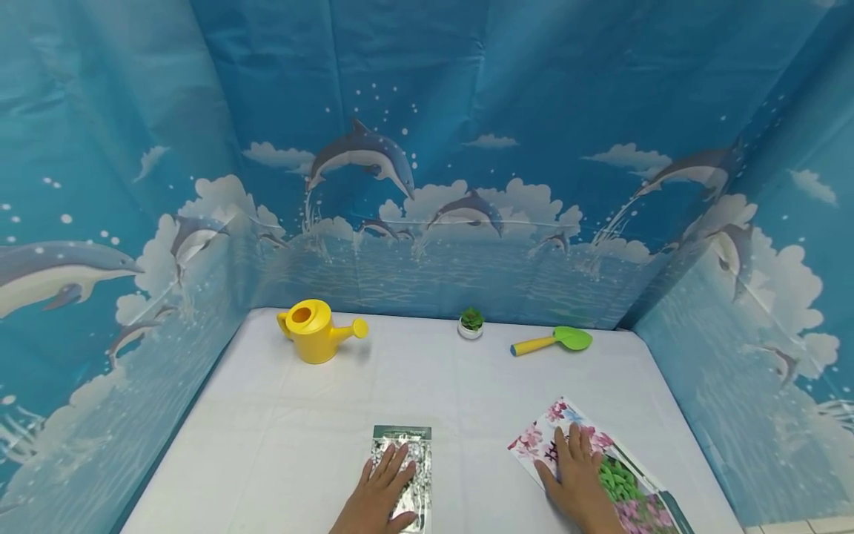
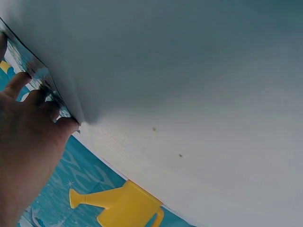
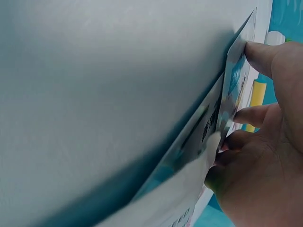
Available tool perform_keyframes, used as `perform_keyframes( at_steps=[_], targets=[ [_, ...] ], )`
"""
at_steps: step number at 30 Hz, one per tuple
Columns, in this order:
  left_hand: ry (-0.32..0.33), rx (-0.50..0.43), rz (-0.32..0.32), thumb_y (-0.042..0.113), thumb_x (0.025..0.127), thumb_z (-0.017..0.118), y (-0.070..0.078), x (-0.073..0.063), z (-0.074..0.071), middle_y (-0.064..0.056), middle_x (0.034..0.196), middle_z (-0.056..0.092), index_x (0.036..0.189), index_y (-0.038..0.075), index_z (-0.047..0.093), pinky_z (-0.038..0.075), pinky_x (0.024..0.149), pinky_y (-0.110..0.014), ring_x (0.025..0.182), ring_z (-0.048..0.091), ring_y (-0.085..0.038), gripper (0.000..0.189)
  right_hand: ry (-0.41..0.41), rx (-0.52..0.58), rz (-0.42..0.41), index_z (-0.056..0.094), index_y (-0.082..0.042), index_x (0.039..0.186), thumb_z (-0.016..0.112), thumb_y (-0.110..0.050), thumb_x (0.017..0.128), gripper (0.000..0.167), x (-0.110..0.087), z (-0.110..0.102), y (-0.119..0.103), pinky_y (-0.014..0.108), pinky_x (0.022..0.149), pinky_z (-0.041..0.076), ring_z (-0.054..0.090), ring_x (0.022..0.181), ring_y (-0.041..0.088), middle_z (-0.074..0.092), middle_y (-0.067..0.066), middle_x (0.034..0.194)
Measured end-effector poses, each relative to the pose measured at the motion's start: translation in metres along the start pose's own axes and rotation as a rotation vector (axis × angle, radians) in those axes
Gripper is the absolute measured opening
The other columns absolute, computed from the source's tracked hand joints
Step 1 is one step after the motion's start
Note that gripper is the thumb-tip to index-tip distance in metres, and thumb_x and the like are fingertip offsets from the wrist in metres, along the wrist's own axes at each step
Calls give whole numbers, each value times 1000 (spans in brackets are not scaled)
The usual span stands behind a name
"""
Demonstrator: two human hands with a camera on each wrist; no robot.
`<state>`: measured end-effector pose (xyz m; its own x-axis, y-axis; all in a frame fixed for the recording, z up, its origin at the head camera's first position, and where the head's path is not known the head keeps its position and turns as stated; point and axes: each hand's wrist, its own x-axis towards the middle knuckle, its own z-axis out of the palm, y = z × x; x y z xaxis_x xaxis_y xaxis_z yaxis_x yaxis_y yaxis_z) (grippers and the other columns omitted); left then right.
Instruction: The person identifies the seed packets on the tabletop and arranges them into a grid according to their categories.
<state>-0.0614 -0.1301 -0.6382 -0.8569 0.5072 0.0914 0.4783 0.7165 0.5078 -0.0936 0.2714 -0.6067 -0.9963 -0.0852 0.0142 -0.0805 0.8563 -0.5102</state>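
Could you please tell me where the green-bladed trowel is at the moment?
In the head view, the trowel lies near the far edge of the white-covered table, right of the small potted plant and beyond the right hand.

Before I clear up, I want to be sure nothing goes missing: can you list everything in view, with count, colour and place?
Watering can: one, yellow, far left
Potted plant: one, green in a white pot, far edge near the middle
Trowel: one, green blade and yellow handle, far right
Left packet: one, dark green top with silvery print, near middle
Overlapping packets: at least two, pink, white and green, near right
White cloth: one, white, beneath these
Dolphin-print curtain: blue and white, number of pieces unclear, behind and both sides
Left hand: one, on the left packet
Right hand: one, on the overlapping packets
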Motion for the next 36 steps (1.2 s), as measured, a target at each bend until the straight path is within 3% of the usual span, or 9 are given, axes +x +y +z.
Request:
perform_keyframes(
  at_steps=[11, 20, 27, 36],
  targets=[
    [-14, 3, -3, 66, 106, 51, 3, 2, -2, -13, 174, 35, 159, 12, 54, 38, 113, -76, 160, 32, -34, 76, -4, 31, -61, 37, 23, 153, 72, -27, 102, 80, 5, 6, -8, 88, 115, 12, 8, 153, 70, 13, 51, 164],
    [-85, 15, -38, 64, 105, 54, 15, 3, -17, -15, 174, 35, 160, 9, 53, 36, 117, -74, 160, 32, -37, 77, -14, 9, -79, 40, 21, 153, 73, -27, 101, 78, 8, 6, -14, 89, 113, 13, 13, 153, 69, 17, 49, 164],
    [-34, 19, -4, 68, 106, 49, 6, 3, -7, -14, 174, 35, 160, 11, 53, 38, 115, -75, 162, 29, -31, 79, -63, 21, -71, 39, 18, 156, 73, -29, 101, 79, 10, 4, -16, 90, 113, 9, 12, 154, 68, 15, 47, 166],
    [-24, 29, 1, 68, 106, 49, 8, 1, -8, -13, 174, 36, 159, 10, 54, 39, 113, -75, 162, 30, -29, 78, -102, 114, -116, 41, 16, 157, 78, -25, 97, 81, 13, 6, -20, 89, 114, 4, 8, 157, 64, 16, 45, 168]
  ],
)
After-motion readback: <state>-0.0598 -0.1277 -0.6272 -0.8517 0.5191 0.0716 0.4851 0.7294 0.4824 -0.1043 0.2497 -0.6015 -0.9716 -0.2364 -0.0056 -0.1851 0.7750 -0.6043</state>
